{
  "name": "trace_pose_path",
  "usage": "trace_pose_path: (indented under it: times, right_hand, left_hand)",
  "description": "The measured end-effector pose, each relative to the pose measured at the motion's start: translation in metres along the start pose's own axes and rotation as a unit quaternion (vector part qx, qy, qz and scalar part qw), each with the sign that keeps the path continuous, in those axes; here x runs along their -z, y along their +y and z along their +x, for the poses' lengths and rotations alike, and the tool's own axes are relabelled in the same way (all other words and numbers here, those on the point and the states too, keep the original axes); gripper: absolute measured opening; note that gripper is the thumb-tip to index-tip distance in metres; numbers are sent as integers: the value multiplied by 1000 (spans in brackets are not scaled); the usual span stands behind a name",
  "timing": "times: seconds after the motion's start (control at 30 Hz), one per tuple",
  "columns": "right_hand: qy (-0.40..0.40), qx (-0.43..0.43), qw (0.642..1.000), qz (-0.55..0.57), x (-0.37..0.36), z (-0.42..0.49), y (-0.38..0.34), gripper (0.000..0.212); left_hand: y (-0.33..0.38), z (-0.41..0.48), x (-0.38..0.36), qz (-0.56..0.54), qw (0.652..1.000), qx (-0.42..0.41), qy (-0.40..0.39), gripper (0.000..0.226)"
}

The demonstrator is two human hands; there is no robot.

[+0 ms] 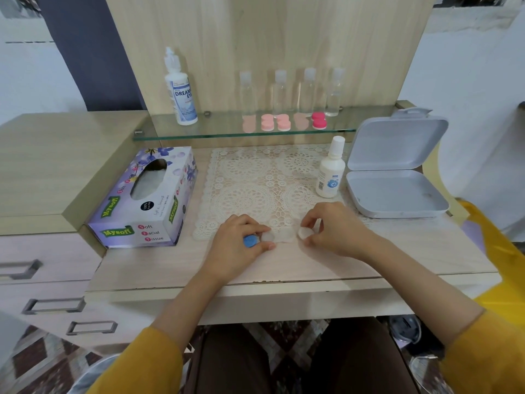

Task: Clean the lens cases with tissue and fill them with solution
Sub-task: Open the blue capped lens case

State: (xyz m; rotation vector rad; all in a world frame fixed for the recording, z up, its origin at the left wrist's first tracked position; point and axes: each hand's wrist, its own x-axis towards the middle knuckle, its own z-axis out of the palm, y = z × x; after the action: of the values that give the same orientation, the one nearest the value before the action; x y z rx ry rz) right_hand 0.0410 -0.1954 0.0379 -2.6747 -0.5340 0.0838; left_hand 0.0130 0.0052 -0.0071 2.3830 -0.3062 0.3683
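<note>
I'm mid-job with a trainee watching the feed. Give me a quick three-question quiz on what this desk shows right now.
1. How many clear bottles stand on the glass shelf?
2. True or false: the grey box is shut.
3. Where is the blue cap? A in the left hand; B on the glass shelf; C in the grey box.

Key: 1 four; 2 false, its lid stands open; 3 A.
</note>
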Motion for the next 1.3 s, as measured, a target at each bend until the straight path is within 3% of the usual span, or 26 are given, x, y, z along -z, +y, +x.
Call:
trace_pose_path:
  times: [0.27, 0.67, 0.87, 1.07, 1.3]
  right_hand:
    - [41, 12, 999, 31, -19, -1, -2, 41]
    - [103, 19, 986, 131, -33, -1, -4, 19]
    - [117, -26, 976, 184, -13, -6, 3, 17]
    - [182, -69, 966, 170, 18, -14, 31, 18]
    - [243, -172, 946, 127, 59, -26, 81, 18]
  left_hand:
    - [0, -2, 1, -1, 1000, 2, 0, 30]
    - [0, -3, 2, -14, 1000, 13, -3, 40]
    - [0, -2, 1, 1, 1000, 24, -15, 41]
    - [13, 15, 3, 17, 997, 56, -40, 35]
    - [52, 27, -39, 40, 996, -36, -68, 40]
